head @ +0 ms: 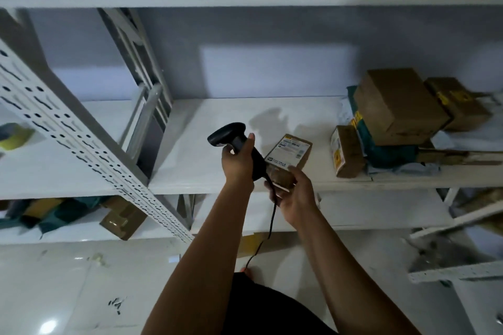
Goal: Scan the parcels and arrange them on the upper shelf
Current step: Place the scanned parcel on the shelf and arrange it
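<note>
The white shelf board (223, 128) spans the view at arm height. A perforated upright (68, 128) crosses it diagonally on the left.

A pile of brown cartons and teal bags (397, 106) lies on the right part of the board. The pile is blurred and cut off by the right edge of the frame.

The held parcel (292, 152), a small brown carton, is over the front of the board, left of the pile. Its long axis runs away from the person, tilted right, with the labelled face up. Label text is unreadable. Contact with the board cannot be determined.

The right hand (295, 193) grips the parcel's near end, fingers curled round it and hiding that end.

The left hand (238, 159) is wrapped round the handle of the black scanner (227, 134). The scanner head points left, away from the parcel. Its cable (272, 215) hangs down between the forearms.
</note>
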`<state>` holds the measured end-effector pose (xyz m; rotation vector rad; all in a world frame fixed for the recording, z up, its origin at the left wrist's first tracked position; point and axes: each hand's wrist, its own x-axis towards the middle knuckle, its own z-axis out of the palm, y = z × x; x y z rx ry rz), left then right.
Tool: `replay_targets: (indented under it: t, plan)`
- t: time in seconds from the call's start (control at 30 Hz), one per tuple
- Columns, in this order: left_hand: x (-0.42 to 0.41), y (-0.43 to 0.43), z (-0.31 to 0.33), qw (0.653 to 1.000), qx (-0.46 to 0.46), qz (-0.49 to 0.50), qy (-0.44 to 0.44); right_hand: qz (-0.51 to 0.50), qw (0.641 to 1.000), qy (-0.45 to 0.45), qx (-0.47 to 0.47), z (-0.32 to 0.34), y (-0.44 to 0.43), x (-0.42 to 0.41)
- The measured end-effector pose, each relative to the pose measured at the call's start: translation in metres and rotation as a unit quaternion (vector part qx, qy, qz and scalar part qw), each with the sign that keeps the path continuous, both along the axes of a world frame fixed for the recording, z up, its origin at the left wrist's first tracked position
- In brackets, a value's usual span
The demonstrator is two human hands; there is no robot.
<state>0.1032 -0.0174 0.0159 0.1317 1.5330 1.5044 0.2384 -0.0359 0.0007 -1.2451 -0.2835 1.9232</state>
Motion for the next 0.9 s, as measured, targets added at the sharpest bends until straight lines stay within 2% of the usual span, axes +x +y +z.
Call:
replay_targets:
  t: [0.1, 0.27, 0.37, 0.5, 0.9]
  plan:
    - [0.001, 0.02, -0.018, 0.999, -0.022, -0.024, 0.012, -0.037, 0.999, -0.025, -0.024, -0.009, 0.014, -0.022]
    - [-0.018, 0.043, -0.047, 0.99, 0.014, -0.125, -0.059, -0.091, 0.993, -0.055, -0.061, -0.028, 0.041, -0.034]
    - [-0.015, 0.053, -0.058, 0.987, 0.006, -0.152, -0.042, -0.098, 0.99, -0.09, -0.053, -0.033, 0.054, -0.039]
    - [-0.014, 0.066, -0.068, 0.99, -0.031, -0.14, -0.008, -0.109, 0.987, -0.106, -0.048, -0.039, 0.066, -0.045]
    - [-0.021, 0.103, -0.091, 0.979, -0.04, -0.196, 0.043, -0.14, 0.986, -0.074, -0.049, -0.056, 0.094, -0.03]
